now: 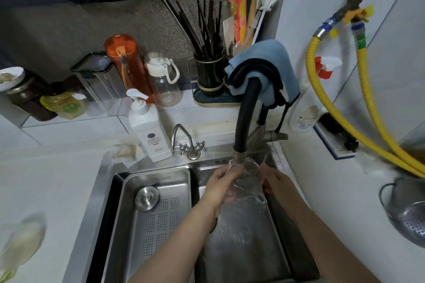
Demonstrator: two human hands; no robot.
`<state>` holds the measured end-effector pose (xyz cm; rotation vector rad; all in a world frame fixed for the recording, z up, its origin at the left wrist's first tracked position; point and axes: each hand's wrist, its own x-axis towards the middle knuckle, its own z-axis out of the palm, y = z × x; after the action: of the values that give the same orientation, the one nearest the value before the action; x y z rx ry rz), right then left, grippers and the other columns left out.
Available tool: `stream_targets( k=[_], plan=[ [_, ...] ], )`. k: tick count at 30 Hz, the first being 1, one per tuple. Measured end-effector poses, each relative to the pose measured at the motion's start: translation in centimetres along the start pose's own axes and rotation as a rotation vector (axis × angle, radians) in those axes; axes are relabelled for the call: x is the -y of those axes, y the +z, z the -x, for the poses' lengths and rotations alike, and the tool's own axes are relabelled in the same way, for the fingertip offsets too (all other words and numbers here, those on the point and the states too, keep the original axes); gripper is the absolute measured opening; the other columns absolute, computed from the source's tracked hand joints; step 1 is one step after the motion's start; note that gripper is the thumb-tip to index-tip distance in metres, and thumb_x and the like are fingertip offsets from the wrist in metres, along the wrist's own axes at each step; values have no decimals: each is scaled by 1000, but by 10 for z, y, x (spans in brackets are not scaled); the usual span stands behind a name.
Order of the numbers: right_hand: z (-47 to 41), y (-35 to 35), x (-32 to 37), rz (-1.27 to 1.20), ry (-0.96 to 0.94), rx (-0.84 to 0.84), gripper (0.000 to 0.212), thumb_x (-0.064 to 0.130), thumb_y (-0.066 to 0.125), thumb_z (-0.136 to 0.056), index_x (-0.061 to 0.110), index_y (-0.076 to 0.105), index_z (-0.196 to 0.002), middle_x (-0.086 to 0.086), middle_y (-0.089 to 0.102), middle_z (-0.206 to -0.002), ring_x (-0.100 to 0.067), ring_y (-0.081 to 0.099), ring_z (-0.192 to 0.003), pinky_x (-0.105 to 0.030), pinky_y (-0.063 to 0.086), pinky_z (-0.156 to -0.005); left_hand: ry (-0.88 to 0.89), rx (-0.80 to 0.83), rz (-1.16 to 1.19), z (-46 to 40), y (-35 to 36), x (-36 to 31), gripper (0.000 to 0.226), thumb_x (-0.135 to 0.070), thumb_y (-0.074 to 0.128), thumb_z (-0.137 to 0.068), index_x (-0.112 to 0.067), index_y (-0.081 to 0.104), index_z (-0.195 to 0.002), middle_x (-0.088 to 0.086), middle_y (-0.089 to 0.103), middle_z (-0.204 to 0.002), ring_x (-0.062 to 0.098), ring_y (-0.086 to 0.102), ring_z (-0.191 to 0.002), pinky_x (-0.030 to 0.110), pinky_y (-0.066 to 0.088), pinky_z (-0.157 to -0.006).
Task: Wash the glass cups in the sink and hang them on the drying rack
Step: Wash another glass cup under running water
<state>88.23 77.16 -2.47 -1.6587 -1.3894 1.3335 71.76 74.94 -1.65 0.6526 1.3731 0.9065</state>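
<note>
Both hands are on one glass cup (247,181) under the black faucet (241,156), over the sink (230,248): my left hand (222,187) grips its side, my right hand (274,182) cups the other (fingers curled). I'd turn it slowly, letting water reach inside.

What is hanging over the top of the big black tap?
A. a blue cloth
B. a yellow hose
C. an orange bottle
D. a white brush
A: a blue cloth is draped over the bend of the black tap, above the glass cup held under it.
</note>
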Motion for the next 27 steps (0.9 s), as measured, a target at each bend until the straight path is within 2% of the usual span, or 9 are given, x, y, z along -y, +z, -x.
stream_targets(
  k=[3, 6, 10, 13, 15, 20, 22, 25, 27],
  plan=[
    [-24, -9, 5, 141, -75, -45, 32, 32, 45, -100, 9, 62, -115, -3, 59, -102, -22, 57, -97, -36, 44, -91, -31, -29, 41, -2, 0, -4, 38, -42, 71, -83, -17, 62, -110, -5, 67, -86, 11, 63, -64, 22, 53, -54],
    [-57, -26, 9, 119, -62, -159, 35, 31, 51, -97, 5, 57, -121, -5, 59, -107, -21, 56, -98, -28, 43, -79, -56, -21, 59, -5, 1, -4, 37, -40, 71, -83, -18, 59, -110, -5, 62, -80, 17, 60, -67, 24, 54, -56],
    [-96, -44, -1, 177, -4, -258, 43, 29, 58, -94, -1, 52, -124, -16, 58, -117, -30, 55, -111, -31, 36, -90, -78, -18, 90, -7, 4, -3, 43, -41, 72, -83, -14, 60, -115, -6, 61, -70, 10, 56, -51, 32, 59, -68],
    [-109, -50, -2, 191, 1, -300, 39, 20, 62, -92, -6, 51, -119, -13, 53, -106, -22, 51, -102, -27, 32, -83, -82, -9, 91, -7, 4, -2, 48, -44, 72, -82, -15, 61, -118, -5, 65, -75, 11, 55, -55, 32, 60, -67],
    [-116, -52, -2, 176, 2, -326, 33, 13, 61, -91, -7, 51, -116, -16, 51, -103, -21, 49, -101, -30, 32, -84, -85, -14, 97, -7, 5, -3, 48, -44, 73, -81, -17, 60, -118, -7, 64, -74, 11, 53, -55, 32, 60, -67],
    [-120, -46, 2, 240, -6, -314, 13, 10, 58, -91, 6, 50, -100, -11, 49, -92, -22, 47, -90, -27, 30, -77, -90, -28, 111, -11, 2, -2, 50, -44, 74, -79, -19, 59, -119, -9, 65, -65, 12, 56, -56, 38, 60, -76],
    [-116, -43, 3, 225, -5, -318, 21, 7, 58, -90, 0, 51, -109, -14, 52, -100, -27, 51, -97, -27, 32, -80, -94, -41, 122, -12, 1, 1, 51, -41, 75, -80, -19, 56, -122, -7, 64, -65, 19, 58, -68, 36, 61, -73],
    [-110, -39, 3, 132, 7, -317, 45, 8, 60, -90, -4, 45, -130, -19, 54, -128, -34, 51, -119, -35, 38, -96, -88, -41, 126, -10, 0, 1, 49, -40, 73, -81, -19, 55, -122, -4, 63, -70, 23, 58, -76, 34, 60, -71],
    [-108, -37, 4, 95, 8, -317, 46, 9, 63, -88, -3, 46, -129, -20, 55, -128, -36, 53, -118, -39, 39, -98, -85, -34, 126, -10, -1, 1, 48, -38, 73, -82, -19, 55, -121, -2, 65, -80, 24, 58, -77, 34, 60, -72]
  ],
)
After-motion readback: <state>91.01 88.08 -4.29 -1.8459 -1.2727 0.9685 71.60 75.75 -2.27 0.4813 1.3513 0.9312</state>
